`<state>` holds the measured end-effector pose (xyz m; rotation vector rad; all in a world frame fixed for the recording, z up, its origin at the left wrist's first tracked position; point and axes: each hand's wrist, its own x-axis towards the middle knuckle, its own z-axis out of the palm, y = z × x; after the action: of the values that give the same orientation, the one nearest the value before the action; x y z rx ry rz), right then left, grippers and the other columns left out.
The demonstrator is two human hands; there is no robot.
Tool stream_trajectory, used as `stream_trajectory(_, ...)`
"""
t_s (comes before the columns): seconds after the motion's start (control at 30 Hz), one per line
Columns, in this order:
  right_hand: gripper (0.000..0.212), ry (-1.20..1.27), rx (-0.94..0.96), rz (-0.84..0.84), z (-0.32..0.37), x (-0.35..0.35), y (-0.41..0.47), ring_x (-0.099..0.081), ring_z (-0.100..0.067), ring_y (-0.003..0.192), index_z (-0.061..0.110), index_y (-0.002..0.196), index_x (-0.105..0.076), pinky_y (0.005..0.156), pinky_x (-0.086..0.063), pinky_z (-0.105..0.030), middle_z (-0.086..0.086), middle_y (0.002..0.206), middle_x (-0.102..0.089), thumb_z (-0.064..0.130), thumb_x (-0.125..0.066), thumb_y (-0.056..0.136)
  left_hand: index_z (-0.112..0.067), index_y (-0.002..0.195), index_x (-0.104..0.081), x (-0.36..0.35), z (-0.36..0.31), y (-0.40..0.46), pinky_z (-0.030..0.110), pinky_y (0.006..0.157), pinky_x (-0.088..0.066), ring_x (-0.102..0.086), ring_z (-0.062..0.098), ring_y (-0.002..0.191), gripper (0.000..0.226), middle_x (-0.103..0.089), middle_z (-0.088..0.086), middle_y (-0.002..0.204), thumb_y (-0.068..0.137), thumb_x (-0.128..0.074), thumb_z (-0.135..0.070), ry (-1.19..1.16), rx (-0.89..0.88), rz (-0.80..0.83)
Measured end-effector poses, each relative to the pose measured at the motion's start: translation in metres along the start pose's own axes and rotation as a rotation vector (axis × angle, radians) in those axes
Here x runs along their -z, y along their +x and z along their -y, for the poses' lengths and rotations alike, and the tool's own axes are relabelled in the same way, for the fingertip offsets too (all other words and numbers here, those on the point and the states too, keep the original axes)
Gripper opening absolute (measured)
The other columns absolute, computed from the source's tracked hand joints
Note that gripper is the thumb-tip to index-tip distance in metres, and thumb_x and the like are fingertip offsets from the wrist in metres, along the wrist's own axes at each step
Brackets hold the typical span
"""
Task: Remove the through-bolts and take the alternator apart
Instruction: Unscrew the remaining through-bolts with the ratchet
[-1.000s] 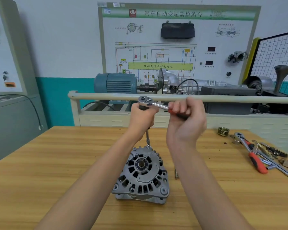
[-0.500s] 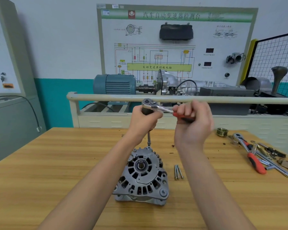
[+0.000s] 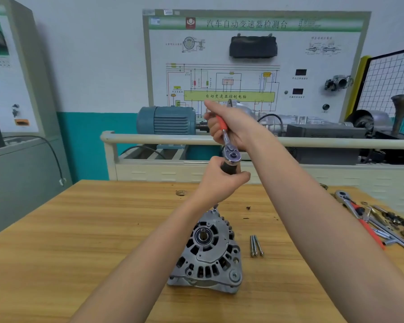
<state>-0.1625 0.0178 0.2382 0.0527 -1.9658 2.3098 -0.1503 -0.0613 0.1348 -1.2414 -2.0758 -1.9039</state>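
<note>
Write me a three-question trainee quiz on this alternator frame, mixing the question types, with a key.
1. True or false: the left hand grips the black extension under the ratchet head.
2. Which way does the red ratchet handle point from the head? A) away from the person, toward the panel B) right, toward the spare tools C) down at the table
3. Fill in: the loose through-bolts lie on the table to the ____ of the alternator.

Key: 1 true; 2 A, held in the right hand; 3 right.
</note>
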Motion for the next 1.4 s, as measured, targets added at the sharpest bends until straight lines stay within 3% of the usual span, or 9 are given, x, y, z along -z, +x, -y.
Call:
stream_trajectory(0.1, 0.035, -0.264, 0.063, -0.043, 0.001, -0.009, 0.001, -0.049, -0.007, 0.036, 0.009, 0.078, -0.058, 0.036, -0.040, -0.016, 0.004, 0.045, -0.052, 0.040, -0.056, 0.094, -0.006, 0.051, -0.042, 0.000, -0.001, -0.003, 0.019, 0.046, -0.030, -0.029, 0.008, 0.041, 0.034, -0.034, -0.002, 0.042, 0.076, -0.061, 0.006, 0.021, -0.018, -0.006)
stream_trajectory(0.23, 0.032, -0.189, 0.116, -0.110, -0.004, -0.006, 0.000, -0.048, -0.009, 0.036, 0.009, 0.077, -0.056, 0.037, -0.040, -0.017, 0.003, 0.045, -0.051, 0.034, -0.054, 0.096, -0.007, 0.051, -0.040, 0.001, -0.002, -0.001, 0.022, 0.047, -0.028, -0.029, 0.010, 0.041, 0.036, -0.034, 0.000, 0.043, 0.076, -0.060, 0.007, -0.009, 0.017, -0.038)
stream_trajectory(0.43, 0.030, 0.925, 0.313, -0.224, -0.025, 0.018, -0.027, -0.039, -0.005, 0.031, 0.014, 0.070, -0.043, 0.032, -0.035, -0.016, 0.005, 0.042, -0.040, 0.019, -0.050, 0.099, -0.016, 0.045, -0.035, -0.003, 0.002, 0.001, 0.019, 0.042, -0.024, -0.026, 0.007, 0.039, 0.042, -0.030, -0.012, 0.036, 0.073, -0.057, 0.007, -0.017, 0.047, -0.148)
stream_trajectory(0.5, 0.036, 1.116, 0.445, -0.227, -0.037, 0.020, -0.049, -0.030, -0.006, 0.033, 0.017, 0.063, -0.039, 0.033, -0.028, -0.017, 0.007, 0.042, -0.032, 0.016, -0.047, 0.099, -0.016, 0.047, -0.037, -0.001, 0.003, 0.004, 0.021, 0.044, -0.026, -0.028, 0.008, 0.040, 0.041, -0.033, -0.010, 0.039, 0.074, -0.058, 0.006, -0.054, 0.075, -0.209)
stream_trajectory(0.8, 0.040, 0.681, 1.010, -0.227, -0.086, -0.023, -0.105, -0.045, -0.018, 0.052, 0.017, 0.044, -0.039, 0.060, -0.042, -0.029, -0.002, 0.050, -0.039, 0.003, -0.042, 0.081, -0.016, 0.049, -0.036, -0.002, 0.003, 0.011, 0.025, 0.046, -0.020, -0.023, 0.014, 0.049, 0.040, -0.030, 0.001, 0.048, 0.076, -0.060, 0.003, -0.133, 0.093, -0.329)
stream_trajectory(0.9, 0.051, 0.768, 0.876, -0.177, -0.071, -0.014, -0.097, -0.039, -0.014, 0.044, 0.019, 0.042, -0.038, 0.050, -0.039, -0.026, 0.001, 0.047, -0.036, 0.003, -0.038, 0.090, -0.012, 0.050, -0.040, 0.009, 0.005, 0.009, 0.020, 0.044, -0.024, -0.028, 0.013, 0.041, 0.038, -0.034, -0.003, 0.041, 0.076, -0.060, 0.007, -0.155, 0.082, -0.227)
stream_trajectory(1.03, 0.056, 0.917, 0.438, -0.124, -0.041, 0.007, -0.067, -0.025, -0.011, 0.035, 0.019, 0.039, -0.032, 0.037, -0.027, -0.020, 0.004, 0.042, -0.024, 0.007, -0.037, 0.094, -0.014, 0.049, -0.043, 0.028, 0.006, 0.006, 0.023, 0.044, -0.028, -0.031, 0.016, 0.035, 0.038, -0.036, -0.002, 0.037, 0.077, -0.061, 0.004, -0.203, 0.018, -0.045)
stream_trajectory(1.2, 0.040, 0.793, 0.006, -0.005, -0.011, 0.009, -0.023, -0.032, -0.005, 0.027, 0.016, 0.061, -0.033, 0.028, -0.026, -0.014, 0.007, 0.037, -0.030, 0.019, -0.044, 0.100, -0.022, 0.043, -0.049, 0.025, 0.000, 0.003, 0.029, 0.050, -0.035, -0.038, 0.020, 0.040, 0.040, -0.040, -0.001, 0.039, 0.075, -0.063, -0.005, -0.203, -0.036, 0.146)
stream_trajectory(1.4, 0.045, 0.609, -0.167, 0.135, -0.007, -0.010, -0.004, -0.034, -0.004, 0.023, 0.015, 0.060, -0.036, 0.025, -0.024, -0.012, 0.006, 0.036, -0.034, 0.033, -0.051, 0.098, -0.023, 0.039, -0.042, 0.019, 0.001, 0.005, 0.021, 0.043, -0.022, -0.024, 0.011, 0.037, 0.055, -0.033, -0.004, 0.040, 0.081, -0.057, 0.008, -0.239, 0.061, 0.144)
